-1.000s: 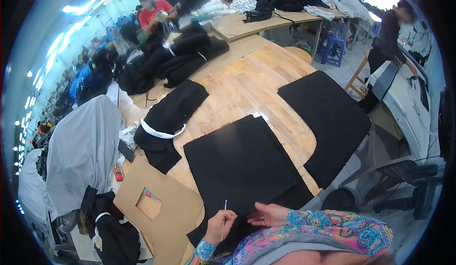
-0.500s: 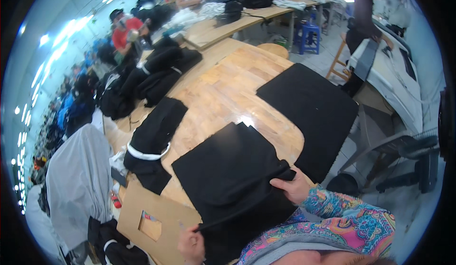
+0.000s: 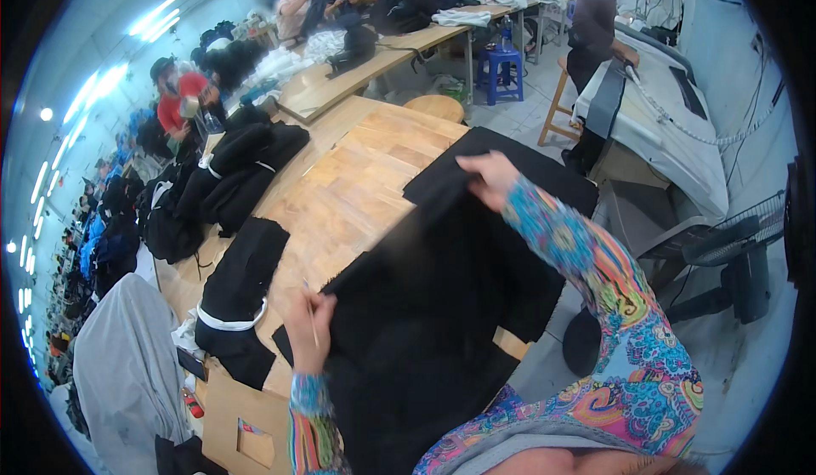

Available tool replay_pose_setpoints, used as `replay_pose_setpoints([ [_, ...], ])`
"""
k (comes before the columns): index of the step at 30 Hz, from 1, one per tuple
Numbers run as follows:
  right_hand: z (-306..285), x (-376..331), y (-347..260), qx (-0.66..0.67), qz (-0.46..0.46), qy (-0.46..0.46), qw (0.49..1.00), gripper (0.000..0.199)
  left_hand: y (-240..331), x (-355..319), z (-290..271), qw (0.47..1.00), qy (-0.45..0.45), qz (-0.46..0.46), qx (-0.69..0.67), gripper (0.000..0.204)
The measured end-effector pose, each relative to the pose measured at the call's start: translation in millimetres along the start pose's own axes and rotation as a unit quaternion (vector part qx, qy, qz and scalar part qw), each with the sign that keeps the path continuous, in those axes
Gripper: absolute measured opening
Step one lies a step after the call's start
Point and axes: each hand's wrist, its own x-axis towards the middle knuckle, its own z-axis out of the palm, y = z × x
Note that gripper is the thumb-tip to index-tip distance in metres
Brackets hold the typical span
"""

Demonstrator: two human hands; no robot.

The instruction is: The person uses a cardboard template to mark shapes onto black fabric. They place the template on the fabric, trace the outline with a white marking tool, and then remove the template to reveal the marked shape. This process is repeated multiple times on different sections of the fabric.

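Observation:
A large black fabric panel (image 3: pixel 416 313) is stretched between my two hands over the near part of the wooden table (image 3: pixel 340 182). My left hand (image 3: pixel 309 325) pinches its left corner, with a thin pale stick-like thing also showing at the fingers. Farther up and to the right, my right hand (image 3: pixel 490 177) grips the opposite corner. The raised cloth hides most of what lies beneath it. Behind my right hand, a flat stack of black fabric (image 3: pixel 552 164) rests at the table's right edge.
Left of the panel lies a black cloth bundle (image 3: pixel 242 284) tied with a white band. Nearer are a cardboard template (image 3: pixel 223 415) with a cutout and a grey-draped object (image 3: pixel 127 364). A black fan (image 3: pixel 739 271) and a grey chair (image 3: pixel 642 216) stand right. Co-workers are farther back.
Both hands have moved up and away from my body, lifting and spreading the black panel's near edge toward the far side. The view has shifted slightly to the right.

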Motion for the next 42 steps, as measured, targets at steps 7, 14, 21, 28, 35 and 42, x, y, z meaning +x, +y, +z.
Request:
replay_pose_setpoints([
  [7, 18, 102, -158, -0.044, -0.205, -0.137, 0.968, 0.022, 45, 95, 61, 0.972, 0.073, 0.046, -0.217, 0.012],
  [14, -139, 151, -145, -0.206, -0.160, -0.035, 0.965, 0.029, 47, 49, 176, 0.979, -0.058, 0.044, -0.191, 0.007],
  [21, -275, 155, -23, -0.334, -0.050, 0.230, 0.913, 0.058, -4, -30, 254, 0.980, -0.153, 0.075, -0.106, 0.015],
  [28, -280, 105, 8, -0.256, -0.075, 0.200, 0.943, 0.063, 2, -65, 234, 0.986, -0.149, 0.036, 0.066, 0.023],
  [35, -302, 112, -8, -0.402, -0.112, 0.216, 0.883, 0.042, 13, -58, 241, 0.991, -0.124, 0.018, -0.041, 0.012],
  [42, -376, 118, -27, -0.540, -0.167, 0.259, 0.783, 0.040, 58, -97, 259, 0.968, -0.183, 0.095, -0.141, 0.015],
])
